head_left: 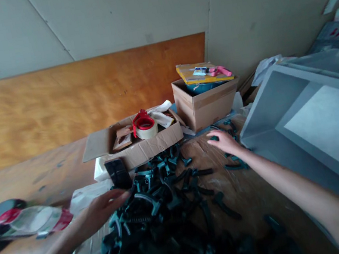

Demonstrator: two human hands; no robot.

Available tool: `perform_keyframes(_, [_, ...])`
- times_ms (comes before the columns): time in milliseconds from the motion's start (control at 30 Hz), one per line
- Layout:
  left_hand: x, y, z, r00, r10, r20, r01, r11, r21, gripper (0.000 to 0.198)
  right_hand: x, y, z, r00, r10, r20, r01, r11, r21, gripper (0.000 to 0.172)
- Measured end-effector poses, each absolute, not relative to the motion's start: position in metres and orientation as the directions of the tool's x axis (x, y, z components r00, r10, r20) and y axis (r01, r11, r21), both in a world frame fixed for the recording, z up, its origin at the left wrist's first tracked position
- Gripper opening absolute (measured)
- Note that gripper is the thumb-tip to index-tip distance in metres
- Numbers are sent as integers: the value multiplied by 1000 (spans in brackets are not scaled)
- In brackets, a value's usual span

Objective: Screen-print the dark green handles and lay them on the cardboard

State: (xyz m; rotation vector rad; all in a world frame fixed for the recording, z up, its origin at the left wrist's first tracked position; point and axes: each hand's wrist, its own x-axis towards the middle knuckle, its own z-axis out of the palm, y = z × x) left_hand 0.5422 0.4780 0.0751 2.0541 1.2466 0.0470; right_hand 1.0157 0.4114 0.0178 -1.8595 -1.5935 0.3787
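Observation:
A large heap of black curved plastic parts (149, 200) spreads over the table in front of me. At its left edge lies my left hand (112, 202), fingers stretched out and touching the parts, with nothing seen in its grip. My right hand (224, 142) reaches to the far right of the heap, beside a smaller group of the same parts (236, 163). Its thumb and fingers are curled together, and a dark bit of a black plastic part (214, 138) shows between them. The near side of the heap is in shadow, so single parts blur together there.
An open carton (150, 150) with a red tape dispenser (144, 122) stands behind the heap. A taller cardboard box (207, 105) is beside it. A grey plastic crate (287, 123) tilts at the right. A phone (118, 174) and a plastic bottle (36, 218) lie left.

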Motion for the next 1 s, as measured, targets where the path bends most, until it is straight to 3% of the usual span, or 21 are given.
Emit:
perform_keyframes(133, [610,523,43,600,732,-323,726,-330,603,66,1109,479,-33,575,812,96,747,-474,-466,57])
perform_keyframes(267, [648,554,-9,605,692,-394,784,-433,444,78,1150,506,-70,707,707,10,630,-624,-462,79])
perform_keyframes(367, [662,563,-39,552,729,-406,833,-455,316,87,1155,513,-86,700,713,-45,638,-653,-407,73])
perform_keyframes(533, [672,570,-57,488,806,-335,871,-425,246,85,1140,493,-96,657,753,-22,718,-635,-283,39])
perform_keyframes(633, [672,575,-57,496,806,-322,862,-412,296,91,1118,461,-94,470,880,-68,816,-463,-347,32])
perform_keyframes(733, [668,578,-58,543,781,-308,830,-441,343,92,1087,433,-86,147,978,-146,848,-201,-490,27])
perform_keyframes(800, [664,578,-60,554,781,-290,820,-451,353,94,1075,428,-79,53,994,-100,854,-97,-512,29])
perform_keyframes(867, [662,579,-63,533,801,-273,833,-442,332,99,1077,437,-73,139,989,40,893,-108,-436,34])
perform_keyframes(933, [663,581,-65,492,821,-288,861,-412,296,101,1092,453,-72,339,926,168,902,-269,-337,43])
perform_keyframes(1000, [667,587,-67,454,828,-329,885,-377,272,100,1107,468,-78,510,848,146,843,-459,-280,55])
